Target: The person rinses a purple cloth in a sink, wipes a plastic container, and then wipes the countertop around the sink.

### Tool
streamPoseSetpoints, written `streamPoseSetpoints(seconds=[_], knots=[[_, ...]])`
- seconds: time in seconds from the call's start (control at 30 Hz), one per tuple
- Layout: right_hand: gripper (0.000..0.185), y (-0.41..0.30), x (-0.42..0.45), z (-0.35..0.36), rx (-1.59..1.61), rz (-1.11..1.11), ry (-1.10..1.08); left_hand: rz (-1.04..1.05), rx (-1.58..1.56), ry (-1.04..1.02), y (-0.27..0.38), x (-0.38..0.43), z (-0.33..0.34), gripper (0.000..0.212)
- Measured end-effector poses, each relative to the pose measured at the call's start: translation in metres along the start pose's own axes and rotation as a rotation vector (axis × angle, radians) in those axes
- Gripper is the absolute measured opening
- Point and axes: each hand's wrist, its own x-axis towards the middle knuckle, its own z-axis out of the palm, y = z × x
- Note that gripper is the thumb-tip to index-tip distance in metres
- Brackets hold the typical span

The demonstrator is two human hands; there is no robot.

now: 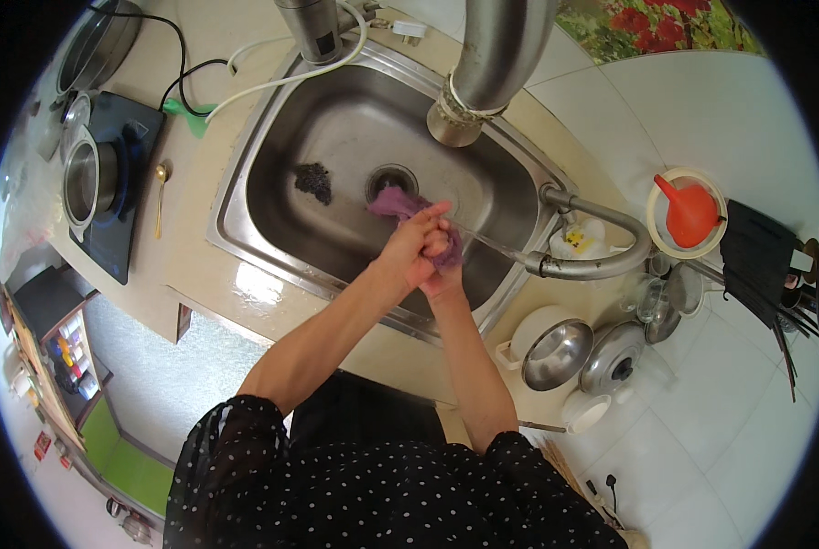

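Over the stainless steel sink [300, 130], my left hand [409, 247] and my right hand [442, 278] press together around a wet purple cloth [397, 202]. One end of the cloth hangs out towards the drain [381, 182]; another part bunches above my right palm. Water [485, 241] runs from the curved metal faucet [588, 266] at the right onto the hands and cloth. My left hand's fingers lie over the right hand and hide part of the cloth. A dark scouring pad [313, 182] rests on the sink floor, left of the drain.
A thick metal pipe [509, 55] hangs over the sink's far edge. To the left, a steel pot [87, 180] sits on an induction cooktop [118, 206], with a golden spoon [160, 199] beside it. Bowls [558, 353] and a pot lid [612, 357] stand at right, below a red funnel [691, 216].
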Motion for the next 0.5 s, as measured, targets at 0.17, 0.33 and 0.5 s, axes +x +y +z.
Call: streamPoseSetpoints(seconds=[0.17, 0.33, 0.5], knots=[[0.043, -0.004, 0.010, 0.018, 0.044, 0.153, 0.196, 0.519, 0.770, 0.023, -0.009, -0.062, 0.058, 0.034], [0.045, 0.050, 0.005, 0.073, -0.448, -0.054, 0.324, 1.199, 1.710, 0.251, 0.008, -0.080, 0.067, 0.045], [0.042, 0.021, 0.013, 0.058, -0.517, -0.006, 0.406, 1.117, 1.487, 0.341, 0.010, -0.027, 0.049, 0.038]])
